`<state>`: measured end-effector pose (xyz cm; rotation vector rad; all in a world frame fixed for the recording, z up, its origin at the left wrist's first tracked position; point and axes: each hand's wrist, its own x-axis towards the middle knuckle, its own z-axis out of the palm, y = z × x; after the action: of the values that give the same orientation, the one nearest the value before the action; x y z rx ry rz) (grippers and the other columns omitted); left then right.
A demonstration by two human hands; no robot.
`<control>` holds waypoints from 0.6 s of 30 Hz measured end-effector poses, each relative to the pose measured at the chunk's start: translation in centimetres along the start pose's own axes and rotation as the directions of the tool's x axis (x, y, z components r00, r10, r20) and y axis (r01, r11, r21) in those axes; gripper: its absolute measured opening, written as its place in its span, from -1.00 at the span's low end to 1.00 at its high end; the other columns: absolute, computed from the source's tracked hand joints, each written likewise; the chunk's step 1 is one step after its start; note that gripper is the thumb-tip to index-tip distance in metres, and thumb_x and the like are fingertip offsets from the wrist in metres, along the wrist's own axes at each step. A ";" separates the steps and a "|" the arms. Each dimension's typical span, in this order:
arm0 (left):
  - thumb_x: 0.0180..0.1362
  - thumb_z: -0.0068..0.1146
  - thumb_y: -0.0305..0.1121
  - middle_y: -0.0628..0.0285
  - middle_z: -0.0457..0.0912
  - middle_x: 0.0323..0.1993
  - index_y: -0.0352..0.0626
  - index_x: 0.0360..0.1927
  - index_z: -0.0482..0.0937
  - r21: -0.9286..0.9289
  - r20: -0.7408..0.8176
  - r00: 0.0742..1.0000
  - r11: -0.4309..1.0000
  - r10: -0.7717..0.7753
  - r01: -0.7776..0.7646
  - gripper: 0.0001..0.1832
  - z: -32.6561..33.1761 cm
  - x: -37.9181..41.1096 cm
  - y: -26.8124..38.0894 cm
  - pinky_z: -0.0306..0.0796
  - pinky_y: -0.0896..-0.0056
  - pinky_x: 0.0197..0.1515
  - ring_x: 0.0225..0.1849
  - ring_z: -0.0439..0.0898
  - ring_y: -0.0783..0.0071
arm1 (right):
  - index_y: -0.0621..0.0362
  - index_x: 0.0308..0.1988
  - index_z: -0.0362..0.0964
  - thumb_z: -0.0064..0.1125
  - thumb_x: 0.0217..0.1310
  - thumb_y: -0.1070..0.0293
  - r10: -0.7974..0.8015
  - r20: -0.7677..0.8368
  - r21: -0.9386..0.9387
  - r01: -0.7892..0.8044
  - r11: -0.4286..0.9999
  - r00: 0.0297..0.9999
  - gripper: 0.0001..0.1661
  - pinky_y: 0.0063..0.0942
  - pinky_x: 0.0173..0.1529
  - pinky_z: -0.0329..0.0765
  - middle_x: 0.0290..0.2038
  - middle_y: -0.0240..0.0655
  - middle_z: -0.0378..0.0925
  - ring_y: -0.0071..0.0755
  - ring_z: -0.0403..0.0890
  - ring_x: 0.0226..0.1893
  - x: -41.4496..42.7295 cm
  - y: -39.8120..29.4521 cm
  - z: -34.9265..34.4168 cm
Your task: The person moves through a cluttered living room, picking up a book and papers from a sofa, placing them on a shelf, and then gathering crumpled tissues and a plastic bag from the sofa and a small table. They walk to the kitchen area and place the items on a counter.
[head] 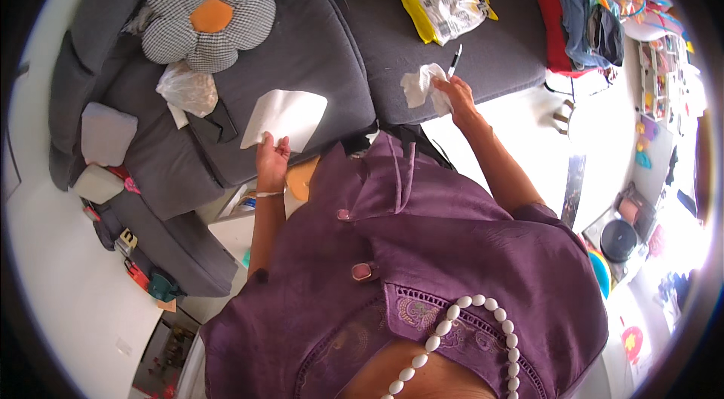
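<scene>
My left hand (273, 158) grips the lower edge of a white sheet of paper (287, 118), held over the front of the grey sofa (300, 48). My right hand (457, 94) is closed on a crumpled white tissue (421, 85), above the right seat cushion. A black-and-white pen (455, 61) points up just beyond the right fingers; whether the hand holds it too, I cannot tell. Behind it on the cushion lies a yellow and clear plastic package (452, 3) bearing writing.
A checked flower-shaped cushion (210, 15) with an orange centre and a knotted plastic bag (188, 89) lie on the sofa at the left. Folded jeans (585, 23) rest over red fabric at the right. A low white table (235, 235) stands beside my left forearm.
</scene>
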<state>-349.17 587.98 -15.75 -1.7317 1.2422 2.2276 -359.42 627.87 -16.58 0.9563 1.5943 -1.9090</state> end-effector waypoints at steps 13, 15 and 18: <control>0.03 0.04 -0.18 0.31 0.44 -0.49 -0.04 -0.32 0.34 0.018 0.086 0.996 1.000 -0.023 0.022 -0.77 -1.5 8.0 -4.3 0.37 0.53 -0.43 -0.44 0.47 0.47 | 0.19 -0.22 0.37 0.07 -0.01 0.18 -0.081 -0.177 -0.135 0.057 0.989 0.981 -0.63 -0.53 -0.43 0.36 -0.47 -0.38 0.43 -0.52 0.43 -0.49 12.9 11.6 1.1; 0.01 0.06 -0.17 0.32 0.45 -0.48 -0.04 -0.31 0.34 -0.006 0.105 0.994 0.999 -0.035 0.036 -0.74 -1.6 8.0 -4.7 0.36 0.52 -0.41 -0.44 0.48 0.47 | 0.17 -0.14 0.33 -0.02 0.07 0.20 -0.017 -0.043 -0.079 0.013 0.997 0.999 -0.63 -0.52 -0.37 0.37 -0.47 -0.39 0.42 -0.50 0.43 -0.46 10.9 10.7 2.0; 0.01 0.07 -0.16 0.31 0.45 -0.48 -0.05 -0.29 0.34 -0.013 0.143 0.989 0.999 -0.033 0.035 -0.72 -1.9 8.6 -5.0 0.36 0.53 -0.41 -0.45 0.48 0.48 | 0.14 -0.03 0.26 -0.05 0.11 0.22 0.000 0.181 0.090 -0.016 0.996 0.984 -0.58 -0.51 -0.31 0.38 -0.40 -0.39 0.42 -0.50 0.42 -0.40 9.8 9.2 2.4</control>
<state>-348.32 586.70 -25.76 -1.5547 1.1594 2.3006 -359.46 624.36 -29.80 0.7986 1.4083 -2.0154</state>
